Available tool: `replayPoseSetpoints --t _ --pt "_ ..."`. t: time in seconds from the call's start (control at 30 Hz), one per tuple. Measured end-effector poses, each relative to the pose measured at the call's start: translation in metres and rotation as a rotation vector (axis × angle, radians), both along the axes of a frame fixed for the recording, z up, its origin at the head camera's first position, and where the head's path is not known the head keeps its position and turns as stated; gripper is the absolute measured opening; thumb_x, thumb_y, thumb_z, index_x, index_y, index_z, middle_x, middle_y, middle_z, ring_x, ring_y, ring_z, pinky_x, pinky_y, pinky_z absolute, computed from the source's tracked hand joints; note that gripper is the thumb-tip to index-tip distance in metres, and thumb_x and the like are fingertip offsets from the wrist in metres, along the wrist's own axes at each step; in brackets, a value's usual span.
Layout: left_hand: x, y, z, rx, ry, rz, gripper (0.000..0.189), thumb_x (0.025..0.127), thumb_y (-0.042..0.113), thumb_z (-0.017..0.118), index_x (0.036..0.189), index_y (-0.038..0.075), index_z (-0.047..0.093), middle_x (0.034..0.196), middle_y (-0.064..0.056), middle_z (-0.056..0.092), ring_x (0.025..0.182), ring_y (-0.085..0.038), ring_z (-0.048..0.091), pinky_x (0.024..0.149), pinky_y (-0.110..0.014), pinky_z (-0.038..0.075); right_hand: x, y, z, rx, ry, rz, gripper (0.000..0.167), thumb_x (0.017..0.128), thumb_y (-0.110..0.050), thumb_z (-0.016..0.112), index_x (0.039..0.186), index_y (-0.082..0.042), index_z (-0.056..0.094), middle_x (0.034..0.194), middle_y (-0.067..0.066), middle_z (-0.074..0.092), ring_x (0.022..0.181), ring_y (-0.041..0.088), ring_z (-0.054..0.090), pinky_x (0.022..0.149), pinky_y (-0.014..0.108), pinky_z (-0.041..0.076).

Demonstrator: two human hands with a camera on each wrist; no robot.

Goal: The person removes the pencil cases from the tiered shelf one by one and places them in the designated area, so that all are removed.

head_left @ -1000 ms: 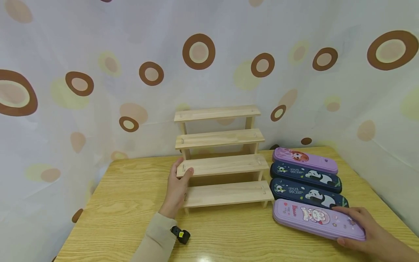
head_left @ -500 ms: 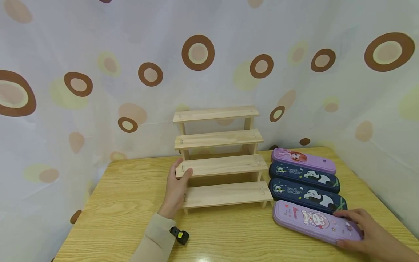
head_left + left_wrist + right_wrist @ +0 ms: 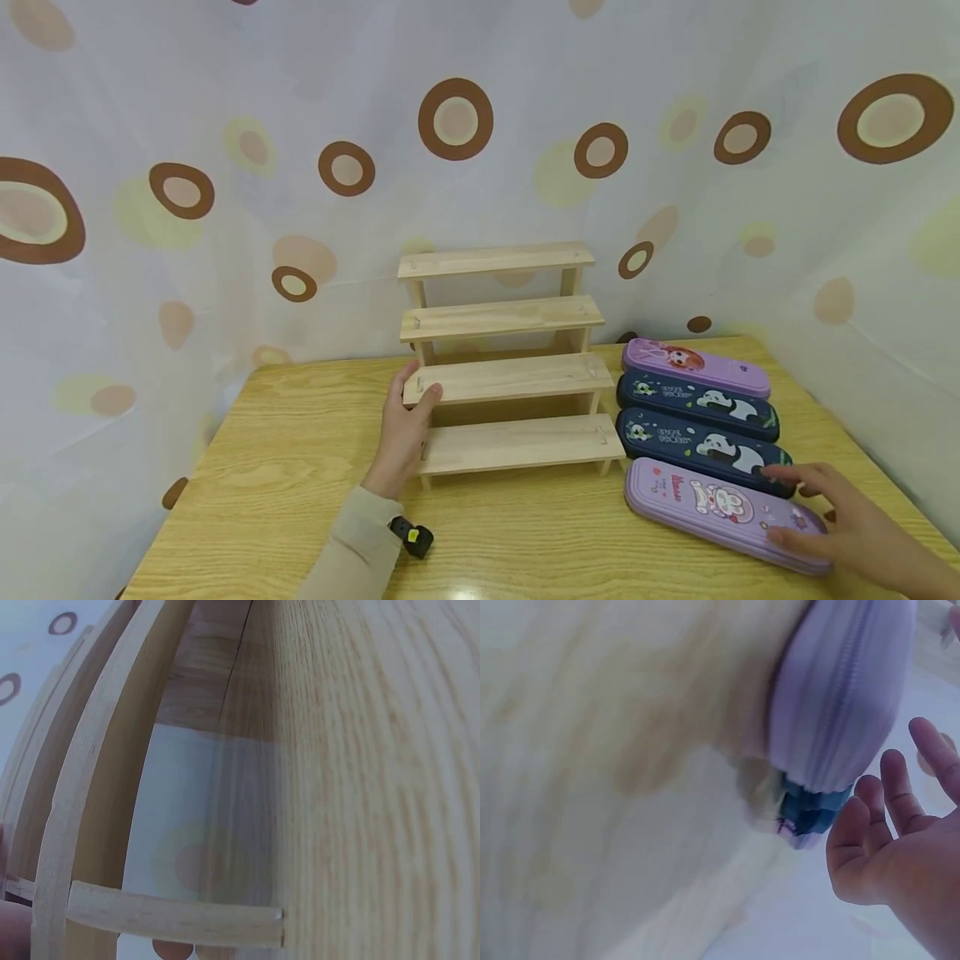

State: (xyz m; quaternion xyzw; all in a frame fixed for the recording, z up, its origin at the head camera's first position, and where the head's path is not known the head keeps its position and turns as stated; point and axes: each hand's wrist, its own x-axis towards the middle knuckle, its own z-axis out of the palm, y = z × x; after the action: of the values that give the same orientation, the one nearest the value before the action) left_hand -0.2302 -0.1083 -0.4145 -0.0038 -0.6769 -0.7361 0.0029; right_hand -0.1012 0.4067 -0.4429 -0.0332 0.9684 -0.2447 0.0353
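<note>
A stepped rack of pale wood (image 3: 517, 379) stands mid-table. My left hand (image 3: 400, 437) grips the left end of its second board from the bottom, thumb on top and fingers round the side. In the left wrist view the rack's lowest board (image 3: 105, 750) runs along the left, with a short leg (image 3: 180, 919) under it. Over at the right, a lilac rabbit-print pencil case (image 3: 720, 508) lies flat on the table. My right hand (image 3: 851, 529) hovers at its right end with loosely spread fingers, holding nothing; the right wrist view shows the case's zipped end (image 3: 840, 697) beside those fingers.
Behind the lilac case, two navy panda pencil cases (image 3: 667, 433) and a purple girl-print pencil case (image 3: 738, 379) lie in a row. A spotted white curtain (image 3: 525, 208) hangs behind the wooden table (image 3: 285, 500). A small black device (image 3: 416, 537) sits at my left cuff.
My right hand has let go of the lilac case and its fingers have lifted and spread. The case now lies on the table. The left hand and rack stay put.
</note>
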Motion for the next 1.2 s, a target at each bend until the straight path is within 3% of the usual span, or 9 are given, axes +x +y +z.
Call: replayPoseSetpoints --t 0.07,0.17,0.3,0.47,0.53,0.67,0.8,1.0,1.2 --pt "-0.001 -0.001 0.000 0.008 0.003 -0.006 0.061 0.101 0.017 0.059 0.154 0.016 0.030 0.162 -0.008 0.003 0.109 -0.025 0.046 0.097 -0.040 0.037 -0.001 -0.003 0.003 -0.022 0.039 0.008 0.067 0.081 -0.034 0.082 0.133 -0.004 0.054 0.123 0.020 0.050 0.100 0.028 0.048 0.068 0.038 0.050" --pt "-0.004 -0.001 -0.003 0.018 0.010 -0.013 0.062 0.100 0.018 0.060 0.154 0.016 0.029 0.163 -0.008 0.001 0.126 -0.030 0.037 0.104 -0.044 0.033 -0.004 -0.009 0.007 -0.041 0.081 0.016 0.062 0.083 -0.032 0.080 0.134 -0.006 0.054 0.124 0.017 0.051 0.096 0.015 0.046 0.066 0.031 0.046" --pt "-0.007 -0.002 -0.007 0.009 0.013 -0.020 0.062 0.101 0.018 0.059 0.154 0.016 0.028 0.163 -0.008 0.001 0.127 -0.033 0.038 0.106 -0.048 0.032 -0.008 -0.019 0.010 -0.078 0.159 0.042 0.055 0.085 -0.028 0.079 0.133 -0.010 0.057 0.124 0.012 0.051 0.093 0.005 0.044 0.064 0.026 0.046" --pt "-0.016 -0.004 -0.021 -0.033 0.018 -0.025 0.061 0.102 0.026 0.058 0.155 0.024 0.028 0.160 -0.006 0.011 0.087 -0.018 0.050 0.082 -0.034 0.044 -0.016 -0.034 0.014 -0.129 0.252 0.074 0.050 0.086 -0.024 0.079 0.131 -0.014 0.059 0.122 0.004 0.051 0.095 0.004 0.044 0.066 0.024 0.046" --pt "-0.019 -0.005 -0.026 -0.030 0.023 -0.031 0.060 0.102 0.029 0.057 0.154 0.028 0.028 0.157 -0.008 0.022 0.062 -0.013 0.038 0.062 -0.027 0.039 -0.018 -0.038 0.014 -0.152 0.284 0.090 0.048 0.086 -0.021 0.078 0.131 -0.015 0.060 0.121 0.000 0.051 0.096 0.004 0.045 0.067 0.024 0.047" --pt "-0.019 -0.005 -0.026 -0.028 0.031 -0.045 0.059 0.102 0.031 0.056 0.154 0.030 0.028 0.152 -0.012 0.029 0.045 -0.007 0.026 0.042 -0.021 0.029 -0.023 -0.045 0.015 -0.190 0.301 0.128 0.047 0.088 -0.018 0.076 0.132 -0.014 0.059 0.121 -0.003 0.051 0.100 0.004 0.047 0.070 0.025 0.048" --pt "-0.020 -0.006 -0.026 -0.047 0.022 -0.048 0.058 0.103 0.028 0.054 0.155 0.027 0.026 0.157 -0.012 0.019 0.054 -0.011 0.035 0.042 -0.022 0.029 -0.026 -0.051 0.014 -0.212 0.316 0.153 0.046 0.088 -0.015 0.076 0.132 -0.014 0.059 0.118 -0.003 0.051 0.099 0.005 0.047 0.070 0.025 0.047" --pt "-0.021 -0.010 -0.023 -0.066 0.000 -0.065 0.058 0.105 0.023 0.050 0.156 0.023 0.024 0.159 -0.015 0.012 0.081 -0.017 0.044 0.057 -0.027 0.034 -0.029 -0.061 0.014 -0.244 0.324 0.167 0.046 0.089 -0.013 0.074 0.132 -0.015 0.058 0.119 -0.003 0.050 0.101 0.005 0.044 0.071 0.025 0.047" --pt "-0.019 -0.011 -0.025 -0.046 0.008 -0.070 0.056 0.104 0.030 0.053 0.154 0.030 0.027 0.156 -0.014 0.020 0.048 -0.006 0.032 0.043 -0.021 0.030 -0.031 -0.069 0.018 -0.264 0.301 0.168 0.047 0.091 -0.015 0.073 0.135 -0.016 0.056 0.126 -0.002 0.049 0.105 0.003 0.044 0.074 0.025 0.049"
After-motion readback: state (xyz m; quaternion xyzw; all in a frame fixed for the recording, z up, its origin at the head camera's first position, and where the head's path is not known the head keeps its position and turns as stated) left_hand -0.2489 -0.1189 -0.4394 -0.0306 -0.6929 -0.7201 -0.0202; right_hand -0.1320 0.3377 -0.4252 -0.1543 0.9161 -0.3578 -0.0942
